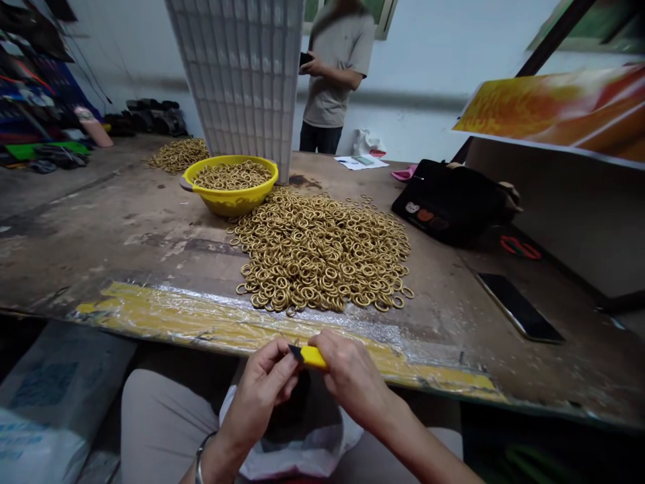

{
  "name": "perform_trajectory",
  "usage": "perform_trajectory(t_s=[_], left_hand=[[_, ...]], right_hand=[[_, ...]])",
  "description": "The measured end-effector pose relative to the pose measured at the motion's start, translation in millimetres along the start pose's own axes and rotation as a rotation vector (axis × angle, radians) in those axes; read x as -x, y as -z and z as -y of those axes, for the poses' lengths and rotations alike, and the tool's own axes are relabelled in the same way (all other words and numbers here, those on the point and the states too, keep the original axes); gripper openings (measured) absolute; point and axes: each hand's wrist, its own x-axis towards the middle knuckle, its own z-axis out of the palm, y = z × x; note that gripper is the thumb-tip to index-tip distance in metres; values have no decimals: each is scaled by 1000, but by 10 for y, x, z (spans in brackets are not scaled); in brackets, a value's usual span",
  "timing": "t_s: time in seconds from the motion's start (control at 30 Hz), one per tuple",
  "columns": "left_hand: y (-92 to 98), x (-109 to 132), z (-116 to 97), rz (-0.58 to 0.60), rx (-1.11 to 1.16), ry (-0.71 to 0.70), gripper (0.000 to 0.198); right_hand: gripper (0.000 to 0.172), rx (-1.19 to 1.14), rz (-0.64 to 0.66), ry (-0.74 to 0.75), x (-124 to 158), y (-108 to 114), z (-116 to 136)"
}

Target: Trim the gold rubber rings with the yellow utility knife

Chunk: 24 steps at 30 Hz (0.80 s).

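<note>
My right hand (pixel 353 376) is closed round a yellow utility knife (pixel 311 357), held over my lap just below the table's front edge. My left hand (pixel 265 390) pinches at the knife's dark tip with thumb and fingers; whether a small ring sits in that pinch I cannot make out. A white plastic bag (pixel 302 450) lies open on my lap under both hands. On the table ahead spreads a big heap of brass-coloured rings (pixel 322 252). Behind it stands a yellow bowl (pixel 229 198) full of the same rings.
A worn wooden table (pixel 101 235) has yellow tape along its front edge. A white gridded column (pixel 242 74), a second ring pile (pixel 179 154), a black bag (pixel 451 202), red scissors (pixel 521 249) and a phone (pixel 519 308) are on it. A person (pixel 332 74) stands at the far side.
</note>
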Motion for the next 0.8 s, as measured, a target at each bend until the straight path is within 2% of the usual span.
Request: perform_trajectory(t_s=[0.07, 0.13, 0.23, 0.3, 0.37, 0.47, 0.53, 0.63, 0.73, 0.8], left_hand=[[-2, 29, -45, 15, -75, -35, 23], [-33, 99, -146, 44, -192, -106, 24], [-108, 222, -298, 207, -336, -236, 32], [-128, 258, -303, 263, -310, -218, 35], [-98, 241, -211, 211, -181, -117, 39], [11, 178, -14, 86, 89, 20, 42], [89, 162, 59, 19, 246, 71, 35], [168, 178, 52, -17, 408, 145, 20], [203, 163, 3, -65, 449, 175, 23], [205, 115, -18, -125, 415, 165, 26]], right_hand=[[27, 50, 13, -10, -47, -2, -13], [24, 119, 3, -85, -108, 3, -75], [23, 218, -48, -250, -207, 42, -193], [23, 213, -96, -234, -271, 68, -211], [27, 179, -133, -116, -346, 67, -157], [31, 215, -117, 42, -493, -7, -18], [26, 288, -92, 94, -597, -77, 42], [18, 337, -79, 129, -699, -136, 37], [19, 131, -153, 108, -701, -99, -22], [15, -218, -185, 75, -660, -42, -44]])
